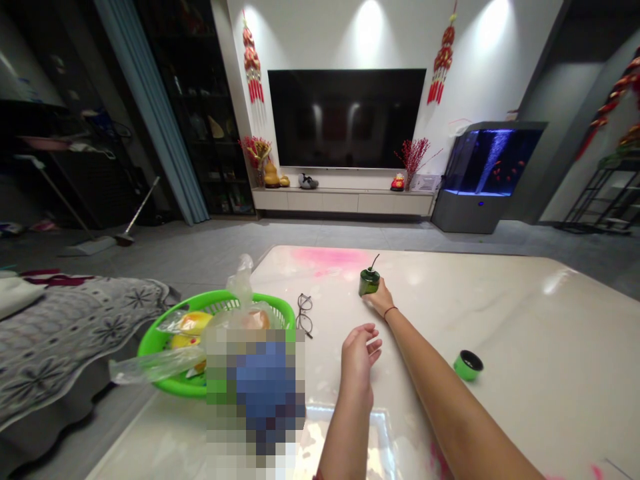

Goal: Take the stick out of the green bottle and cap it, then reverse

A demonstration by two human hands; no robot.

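Observation:
At the middle of the pale table [520,313], my right hand [383,300] is closed around the lower right side of a small dark green glass bottle [369,283]. The bottle is upright, and a thin dark stick pokes up out of its neck. Nearer to me, my left hand [359,347] hovers over the table with its fingers loosely bent and apart, holding nothing. A pair of glasses [305,315] lies to the left of it. On the right, beyond my right forearm, sits a small green cup with a black inside [469,366].
A bright green basket [150,350] with plastic bags and wrapped food stands at the table's left. A blurred blue patch [267,383] covers its front. Ahead are a television [345,120], a low cabinet [320,201] and a fish tank [490,167]. A patterned cloth [65,347] lies left.

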